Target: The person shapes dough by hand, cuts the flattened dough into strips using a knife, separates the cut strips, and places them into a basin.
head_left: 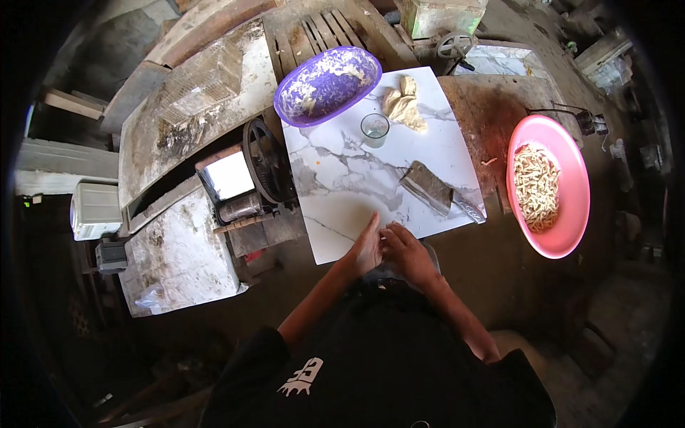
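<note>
My two hands meet over the front edge of a marble-patterned board. My left hand (368, 247) is held edge-on, its fingers stretched out. Against its palm side rests my right hand (408, 254), fingers bent; whatever lies between the hands is hidden. On the board (335, 214), a cleaver (429, 188) with a patterned handle lies to the right beyond my hands. Farther back are a glass (374, 130), a lump of pale dough (405, 107) and a purple basin (328, 89) smeared with dough.
A pink basin (571, 207) holding many short dough strips stands at the right. Left of the board is a machine with a dark wheel (267, 162). A wire rack (203, 82) lies on the stained table at back left. A pale plastic box (96, 210) sits far left.
</note>
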`<state>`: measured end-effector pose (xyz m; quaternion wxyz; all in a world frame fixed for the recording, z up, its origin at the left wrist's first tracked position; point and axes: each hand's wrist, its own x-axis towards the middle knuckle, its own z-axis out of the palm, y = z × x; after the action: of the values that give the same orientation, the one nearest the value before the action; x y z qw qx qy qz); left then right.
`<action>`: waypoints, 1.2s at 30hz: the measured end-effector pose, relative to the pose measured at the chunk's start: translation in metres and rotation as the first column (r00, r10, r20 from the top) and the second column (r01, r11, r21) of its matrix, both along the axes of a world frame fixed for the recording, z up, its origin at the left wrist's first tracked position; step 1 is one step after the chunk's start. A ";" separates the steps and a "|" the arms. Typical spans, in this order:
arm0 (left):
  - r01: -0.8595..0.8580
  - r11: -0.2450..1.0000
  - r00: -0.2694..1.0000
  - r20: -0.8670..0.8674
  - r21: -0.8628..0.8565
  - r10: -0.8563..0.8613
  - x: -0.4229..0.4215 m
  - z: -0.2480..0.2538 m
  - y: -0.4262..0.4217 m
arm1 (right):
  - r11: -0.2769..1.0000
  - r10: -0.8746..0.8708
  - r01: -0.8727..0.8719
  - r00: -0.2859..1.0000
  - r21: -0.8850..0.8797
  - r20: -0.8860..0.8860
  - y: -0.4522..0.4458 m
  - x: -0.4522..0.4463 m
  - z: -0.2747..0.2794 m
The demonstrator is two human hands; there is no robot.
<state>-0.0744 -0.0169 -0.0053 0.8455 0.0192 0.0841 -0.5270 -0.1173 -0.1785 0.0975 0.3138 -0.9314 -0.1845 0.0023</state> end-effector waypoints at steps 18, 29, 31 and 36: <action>-0.500 0.249 0.831 0.541 0.830 -0.133 0.008 0.034 0.044 | 0.804 -0.508 0.502 0.858 -0.319 0.071 -0.051 -0.006 -0.029; -0.514 0.201 0.803 0.550 0.834 -0.228 0.005 0.020 0.051 | 0.903 -0.421 0.428 0.896 0.029 -0.141 -0.012 0.018 -0.051; -0.523 0.183 0.791 0.554 0.832 -0.259 0.004 0.018 0.050 | 0.946 -0.313 0.318 0.947 0.068 -0.077 0.001 0.037 -0.062; -0.724 0.001 0.624 0.655 0.690 -0.427 0.003 0.030 0.048 | 0.996 -0.016 0.012 0.999 0.084 0.042 0.026 0.071 -0.069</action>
<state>-0.0714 0.0311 0.0242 0.5748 0.8057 0.0668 -0.1263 -0.0465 -0.1526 0.0281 0.3484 -0.9186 -0.1846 -0.0273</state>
